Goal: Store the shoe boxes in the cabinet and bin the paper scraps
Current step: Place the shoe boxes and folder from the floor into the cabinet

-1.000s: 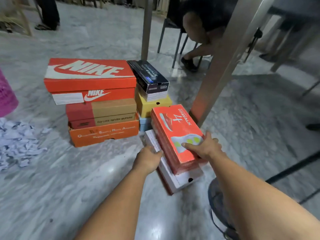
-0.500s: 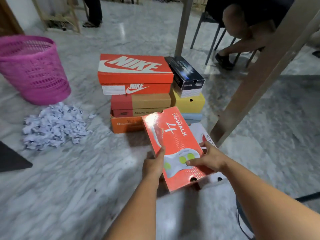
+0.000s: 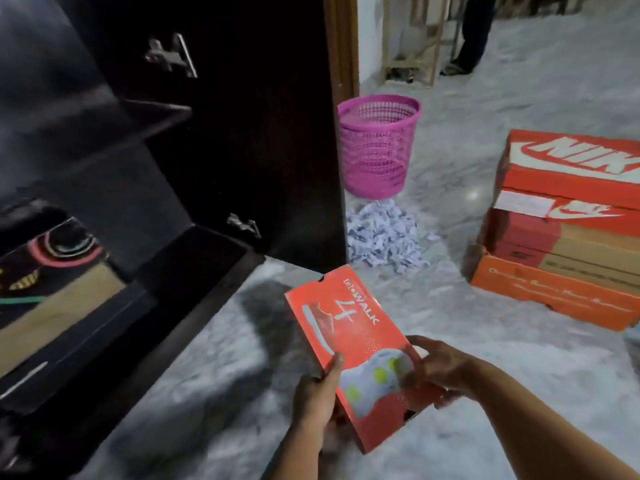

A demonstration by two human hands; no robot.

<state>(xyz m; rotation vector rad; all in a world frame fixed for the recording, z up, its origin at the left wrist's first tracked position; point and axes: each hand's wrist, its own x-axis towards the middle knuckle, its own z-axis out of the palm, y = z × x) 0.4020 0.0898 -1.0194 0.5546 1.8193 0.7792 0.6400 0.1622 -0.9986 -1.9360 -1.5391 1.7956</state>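
I hold a red GoWalk shoe box [image 3: 349,344] above the marble floor, between both hands. My left hand [image 3: 317,396] grips its left edge, thumb on the lid. My right hand [image 3: 440,370] grips the right edge, fingers curled over the lid. The dark cabinet [image 3: 104,188] stands open on the left, with a shelf and a box visible inside the lower compartment. A heap of white paper scraps [image 3: 382,239] lies on the floor in front of the pink basket bin [image 3: 377,147]. A stack of shoe boxes [image 3: 568,230], topped by a red Nike box, stands at the right.
The open cabinet door [image 3: 263,133] stands edge-on between the cabinet and the bin. A person's legs [image 3: 472,32] stand at the far back near a wooden frame [image 3: 412,39]. Marble floor [image 3: 207,393] lies between me and the cabinet.
The red box was lifted off the white box under it and carried left. My view has swung left, bringing the open cabinet into sight; the box stack now sits at the right.
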